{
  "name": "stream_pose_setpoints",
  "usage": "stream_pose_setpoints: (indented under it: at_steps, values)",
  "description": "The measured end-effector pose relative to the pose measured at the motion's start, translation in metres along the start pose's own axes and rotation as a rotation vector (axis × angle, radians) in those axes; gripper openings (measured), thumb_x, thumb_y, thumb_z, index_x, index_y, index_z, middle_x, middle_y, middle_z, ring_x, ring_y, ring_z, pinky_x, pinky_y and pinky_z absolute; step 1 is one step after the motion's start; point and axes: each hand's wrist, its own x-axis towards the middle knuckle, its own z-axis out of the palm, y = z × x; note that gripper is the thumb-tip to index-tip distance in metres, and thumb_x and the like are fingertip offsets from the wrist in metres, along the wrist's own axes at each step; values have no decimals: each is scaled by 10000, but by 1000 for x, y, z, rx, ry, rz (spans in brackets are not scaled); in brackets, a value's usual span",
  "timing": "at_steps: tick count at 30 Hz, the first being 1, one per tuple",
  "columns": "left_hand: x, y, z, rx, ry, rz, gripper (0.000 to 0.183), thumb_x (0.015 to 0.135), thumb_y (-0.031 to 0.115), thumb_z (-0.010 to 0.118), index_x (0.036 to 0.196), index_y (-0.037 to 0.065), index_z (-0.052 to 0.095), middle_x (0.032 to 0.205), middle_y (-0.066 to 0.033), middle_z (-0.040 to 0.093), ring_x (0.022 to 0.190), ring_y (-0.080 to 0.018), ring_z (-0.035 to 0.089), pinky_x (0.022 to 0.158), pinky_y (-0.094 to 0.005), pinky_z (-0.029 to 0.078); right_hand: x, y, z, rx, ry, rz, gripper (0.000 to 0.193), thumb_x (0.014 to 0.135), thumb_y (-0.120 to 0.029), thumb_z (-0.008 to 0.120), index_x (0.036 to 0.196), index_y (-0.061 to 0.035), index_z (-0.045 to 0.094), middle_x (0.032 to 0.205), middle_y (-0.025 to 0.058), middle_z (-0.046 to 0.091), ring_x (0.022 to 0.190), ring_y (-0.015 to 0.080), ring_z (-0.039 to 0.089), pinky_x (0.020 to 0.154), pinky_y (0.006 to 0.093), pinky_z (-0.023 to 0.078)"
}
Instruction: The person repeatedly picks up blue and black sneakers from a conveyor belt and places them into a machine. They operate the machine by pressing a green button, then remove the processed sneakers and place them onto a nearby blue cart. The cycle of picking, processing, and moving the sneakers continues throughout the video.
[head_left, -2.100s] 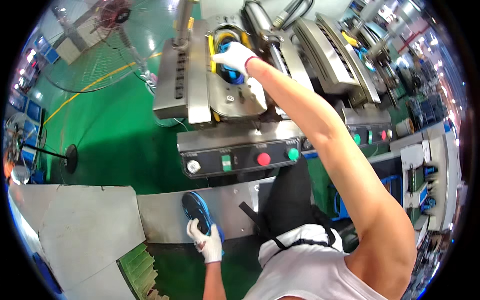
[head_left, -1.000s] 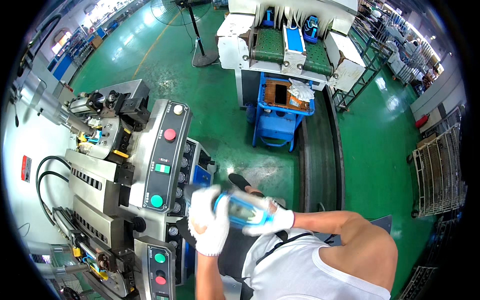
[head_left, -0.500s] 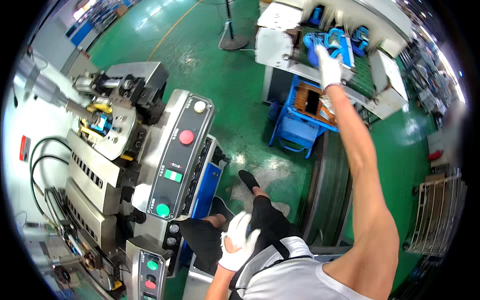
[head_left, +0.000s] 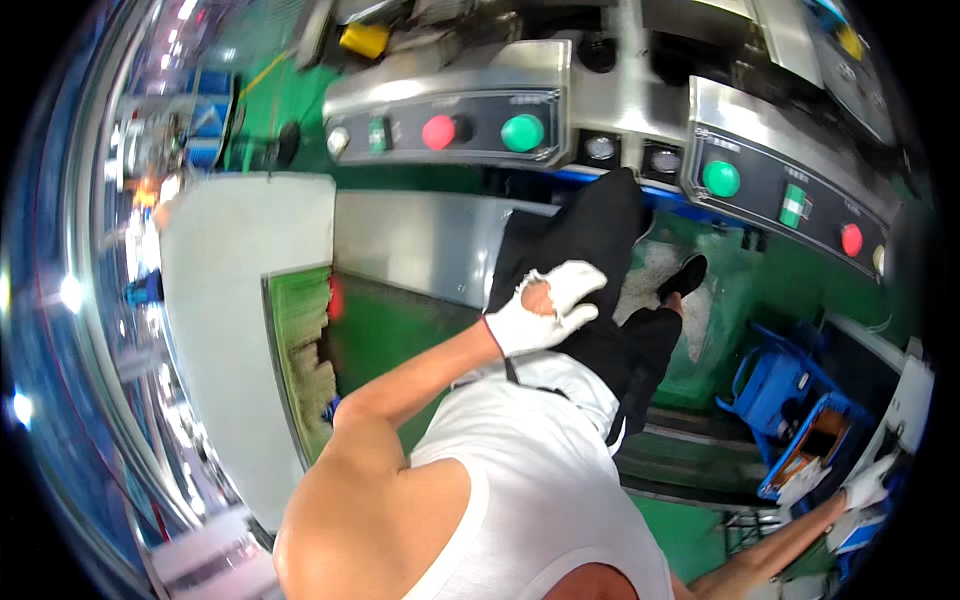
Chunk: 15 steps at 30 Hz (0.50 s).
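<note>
On the green-painted workshop floor point(head_left: 400, 330), a person is standing before a grey metal control panel with red and green round buttons point(head_left: 450, 125). The left hand point(head_left: 548, 305), in a torn white glove, is hanging empty with fingers loosely open over the black trousers point(head_left: 590, 250). The right hand point(head_left: 868, 484), also gloved, is reaching beside the blue plastic crate point(head_left: 810, 440); whether it is gripping anything cannot be told.

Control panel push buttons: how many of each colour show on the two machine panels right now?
Green round buttons: 2, on the left panel and the right panel
Red round buttons: 2, on the left panel and the right panel
Total: 4
</note>
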Motion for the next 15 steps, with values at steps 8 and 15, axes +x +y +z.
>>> stream_pose_setpoints:
  at_steps: [8, 15]
  values:
    - [-125, -102, -52, 74, 487, -517, 362, 939, 83, 734, 1285, 21, 646, 1190, -169, 648, 1028, -302, 697, 910, -399, 567, -272, -297, 116, 626, -820, 370, 747, 1043, -228, 715, 1617, 57, 332, 1648, 227, 396, 1401, 299, 547, 1088, 403, 544]
    - [-321, -228, -59, 258, 788, -1073, 340, 979, 220, 693, 1260, 28, 695, 1226, -187, 688, 1103, -349, 688, 986, -446, 541, -361, -616, 99, 648, -1425, -460, 731, 959, -144, 757, 1609, -55, 434, 1483, 237, 597, 1053, 289, 753, 923, 387, 608]
